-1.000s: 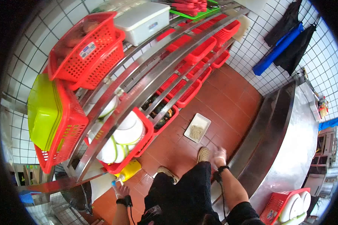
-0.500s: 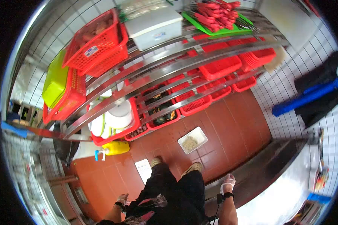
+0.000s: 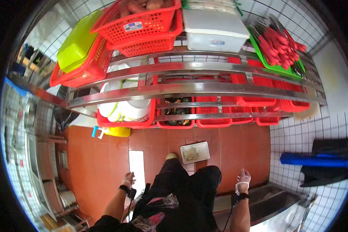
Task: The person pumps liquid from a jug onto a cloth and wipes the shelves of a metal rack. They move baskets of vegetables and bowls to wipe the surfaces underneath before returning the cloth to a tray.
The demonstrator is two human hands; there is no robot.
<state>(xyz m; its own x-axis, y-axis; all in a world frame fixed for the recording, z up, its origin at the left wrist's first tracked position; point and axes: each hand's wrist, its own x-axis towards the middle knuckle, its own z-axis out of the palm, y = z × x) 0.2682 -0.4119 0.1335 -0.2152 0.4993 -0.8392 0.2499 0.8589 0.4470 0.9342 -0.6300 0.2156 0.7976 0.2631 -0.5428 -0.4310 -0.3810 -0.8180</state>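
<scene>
My left hand (image 3: pixel 128 179) hangs in the air left of my legs, in a thin clear glove, with a black band at the wrist. Its fingers are loosely bent and apart, and nothing shows in them. On the other side, my right hand (image 3: pixel 243 178) is gloved and banded likewise, with loosely bent fingers and no object visible. Between and beyond the hands, a white tray (image 3: pixel 204 151) stands on the tiled floor, holding a pale heap I cannot identify. Neither hand touches it.
Ahead runs a metal rack (image 3: pixel 174 89) with red baskets (image 3: pixel 147 43), a white lidded box (image 3: pixel 216 36) and a green tray (image 3: pixel 267 63) of red-handled utensils. A yellow container (image 3: pixel 118 132) stands at floor level. A metal counter (image 3: pixel 274 216) lies to the right.
My view has turned right and come closer to the rack. The white tray now appears nearer my feet. Both hands have risen in view, still with nothing visible in them.
</scene>
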